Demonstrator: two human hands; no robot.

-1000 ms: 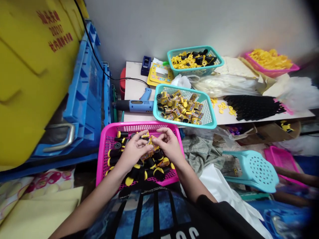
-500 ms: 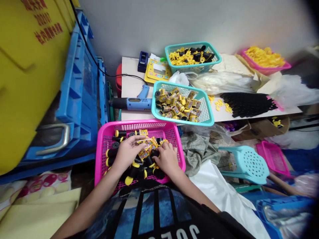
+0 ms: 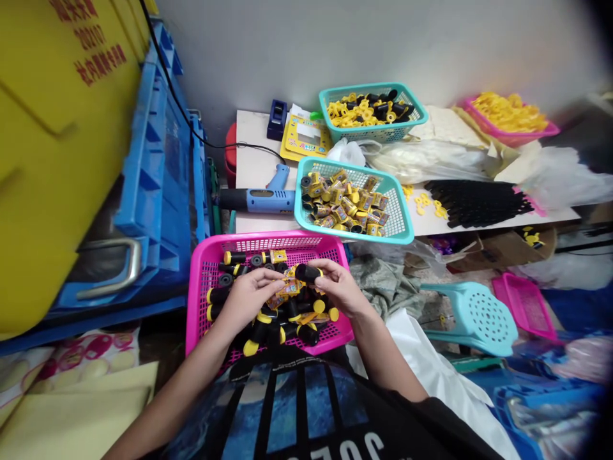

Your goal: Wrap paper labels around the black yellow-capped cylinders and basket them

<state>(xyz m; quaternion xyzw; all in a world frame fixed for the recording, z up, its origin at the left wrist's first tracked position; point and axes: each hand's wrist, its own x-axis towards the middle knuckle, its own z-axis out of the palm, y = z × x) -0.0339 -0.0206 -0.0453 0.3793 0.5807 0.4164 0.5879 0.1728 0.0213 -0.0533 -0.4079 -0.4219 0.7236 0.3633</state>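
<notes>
Over the pink basket (image 3: 197,255) my right hand (image 3: 343,289) pinches a small black cylinder with a yellow end (image 3: 306,273) between thumb and fingers, lying roughly level. My left hand (image 3: 249,295) is closed at the fingertips on a printed yellow plastic sleeve (image 3: 290,281), close to the cylinder's left end. Whether the sleeve touches the cylinder I cannot tell. More printed sleeves lie just under my left fingertips. Several black cylinders with yellow caps (image 3: 258,333) fill the basket below both hands.
A turquoise basket (image 3: 401,223) of sleeved cylinders stands on the white table, with a blue heat gun (image 3: 268,199) to its left. Behind is another turquoise basket (image 3: 373,132) of yellow and black parts. Black sticks (image 3: 479,203) and a turquoise stool (image 3: 483,316) are on the right.
My right hand has lifted a black cylinder up from the pile beside the sleeves. My left hand has stayed by the sleeves, fingertips now closer to the cylinder.
</notes>
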